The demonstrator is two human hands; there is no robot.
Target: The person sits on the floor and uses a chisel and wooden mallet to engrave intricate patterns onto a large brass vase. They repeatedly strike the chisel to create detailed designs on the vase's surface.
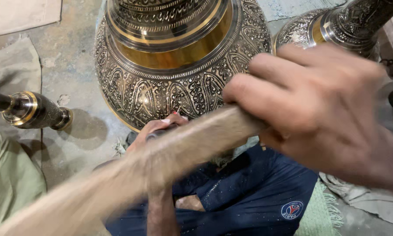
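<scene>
round red-blue badge (292,209), on navy shorts (249,192)

A single head-worn camera looks steeply down from the person's own eye height, very close to the work. The large engraved brass-and-silver vase (179,57) fills the frame from about 11 to 1 o'clock, cropped at the top edge. The right hand (318,109) sits so near the lens, at 3 o'clock, that it blurs. The grey concrete floor (70,65) shows at 10 o'clock, the person's dark blue trousers (249,196) at 6 o'clock. No second view overlaps it.
</scene>
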